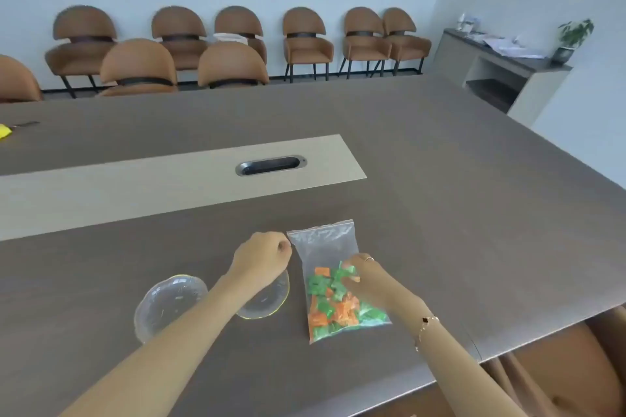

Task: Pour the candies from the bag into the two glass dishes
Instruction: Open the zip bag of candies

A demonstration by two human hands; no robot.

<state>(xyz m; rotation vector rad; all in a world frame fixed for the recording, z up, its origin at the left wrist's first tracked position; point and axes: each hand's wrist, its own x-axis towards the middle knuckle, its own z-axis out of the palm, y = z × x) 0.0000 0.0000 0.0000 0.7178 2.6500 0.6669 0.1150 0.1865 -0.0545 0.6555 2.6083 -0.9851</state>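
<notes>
A clear zip bag lies flat on the brown table, its lower half full of green and orange wrapped candies. My left hand pinches the bag's top left corner with closed fingers. Resting on the bag's right side over the candies, my right hand grips it. Two glass dishes stand to the left of the bag: one in full sight, the other partly hidden under my left forearm. Both dishes look empty.
The table has a pale centre strip with a cable slot. Its right edge runs close by the bag. A yellow thing lies at the far left. Brown chairs line the far wall; a sideboard with a plant stands at the back right.
</notes>
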